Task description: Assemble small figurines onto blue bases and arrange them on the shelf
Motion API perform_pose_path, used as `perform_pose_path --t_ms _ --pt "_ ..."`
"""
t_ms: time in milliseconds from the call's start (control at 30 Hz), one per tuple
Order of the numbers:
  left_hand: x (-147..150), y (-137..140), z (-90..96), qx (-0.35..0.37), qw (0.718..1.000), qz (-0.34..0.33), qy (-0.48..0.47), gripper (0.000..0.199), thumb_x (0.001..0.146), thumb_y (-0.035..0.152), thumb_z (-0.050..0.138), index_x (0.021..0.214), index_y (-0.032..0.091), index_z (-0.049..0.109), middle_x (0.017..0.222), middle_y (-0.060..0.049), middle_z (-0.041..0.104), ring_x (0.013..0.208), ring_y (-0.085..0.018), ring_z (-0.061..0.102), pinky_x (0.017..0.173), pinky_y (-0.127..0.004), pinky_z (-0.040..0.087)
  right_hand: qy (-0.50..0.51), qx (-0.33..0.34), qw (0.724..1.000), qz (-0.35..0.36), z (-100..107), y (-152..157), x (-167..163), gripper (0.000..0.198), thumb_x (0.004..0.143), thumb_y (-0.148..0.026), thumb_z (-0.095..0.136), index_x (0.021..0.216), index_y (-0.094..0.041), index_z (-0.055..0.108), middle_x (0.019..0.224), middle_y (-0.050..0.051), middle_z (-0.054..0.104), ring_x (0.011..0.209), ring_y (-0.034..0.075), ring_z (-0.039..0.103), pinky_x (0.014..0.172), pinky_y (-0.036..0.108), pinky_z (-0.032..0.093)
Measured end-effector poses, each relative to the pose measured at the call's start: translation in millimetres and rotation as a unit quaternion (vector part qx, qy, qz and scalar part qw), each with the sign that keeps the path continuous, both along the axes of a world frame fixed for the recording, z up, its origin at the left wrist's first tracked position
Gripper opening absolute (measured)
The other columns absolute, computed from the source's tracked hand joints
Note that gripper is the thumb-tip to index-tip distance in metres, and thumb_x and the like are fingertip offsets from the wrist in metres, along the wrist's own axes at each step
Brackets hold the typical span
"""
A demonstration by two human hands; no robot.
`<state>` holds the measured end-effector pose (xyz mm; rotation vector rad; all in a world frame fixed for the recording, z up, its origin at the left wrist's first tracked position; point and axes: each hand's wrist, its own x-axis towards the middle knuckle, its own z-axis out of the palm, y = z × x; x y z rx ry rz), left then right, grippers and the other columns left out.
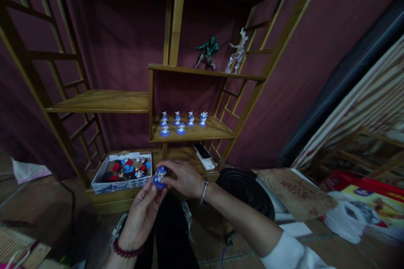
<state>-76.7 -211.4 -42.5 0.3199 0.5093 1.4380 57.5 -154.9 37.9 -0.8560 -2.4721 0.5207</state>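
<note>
Figurine (160, 174), prob. light, stiff plastic & a bit slick, held btwn L hand (142, 210) and R hand (184, 178); best gripped by base (160, 185).

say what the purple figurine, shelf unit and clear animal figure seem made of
Purple figurine: probably plastic, fairly smooth, from its rounded, moulded shapes. Shelf unit: likely varnished wood, with faint grain and sheen. Clear animal figure: glossy, translucent, glinting; perhaps glass or plastic.
</note>
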Motion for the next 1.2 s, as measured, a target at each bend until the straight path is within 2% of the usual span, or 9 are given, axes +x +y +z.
perform_pose_path --t_ms 200,433,767,1000,1200 --pt "0 -2 0.5 0.021 0.999 -0.019 0.026 0.026 0.071 0.010 0.061 0.095 0.019 0.065 0.098 -0.004 0.065 0.093 -0.013 0.058 0.086 -0.025 0.045 -0.012 0.011 1.000 0.012 1 0 -1 0.030 0.077 -0.022 0.055 0.107 -0.021 0.051 0.099 0.003 0.060 0.090 0.015 0.056 0.079 0.025 0.041" --pt "-2 -5 -2.7 0.039 0.998 -0.004 0.048 0.025 0.071 0.012 0.062 0.095 0.020 0.065 0.094 -0.003 0.066 0.086 -0.013 0.059 0.082 -0.025 0.046 -0.022 0.009 0.999 0.029 5 -3 -5 0.023 0.079 -0.023 0.053 0.102 -0.019 0.053 0.094 0.003 0.061 0.085 0.014 0.056 0.076 0.025 0.041" --pt "-10 -9 5.7 0.059 0.997 0.019 0.044 0.030 0.072 0.015 0.061 0.102 0.020 0.060 0.095 -0.002 0.064 0.084 -0.013 0.060 0.078 -0.024 0.047 -0.022 0.004 0.999 0.048 16 -3 -16 0.023 0.079 -0.026 0.054 0.102 -0.019 0.054 0.094 0.003 0.062 0.084 0.014 0.057 0.075 0.026 0.041" --pt "-14 -10 2.7 0.055 0.996 0.047 0.043 0.018 0.070 0.015 0.063 0.088 0.017 0.064 0.087 -0.001 0.065 0.075 -0.010 0.059 0.075 -0.022 0.047 -0.030 0.017 0.997 0.063 12 0 -25 0.020 0.079 -0.024 0.054 0.098 -0.018 0.056 0.091 0.003 0.062 0.084 0.015 0.057 0.075 0.025 0.042" --pt "-14 -12 -1.0 0.043 0.997 0.039 0.044 0.017 0.069 0.019 0.065 0.085 0.014 0.065 0.083 -0.003 0.066 0.074 -0.011 0.060 0.075 -0.022 0.047 -0.052 0.015 0.995 0.086 12 0 -26 0.022 0.080 -0.025 0.053 0.101 -0.019 0.056 0.093 0.004 0.063 0.084 0.014 0.058 0.075 0.025 0.042"
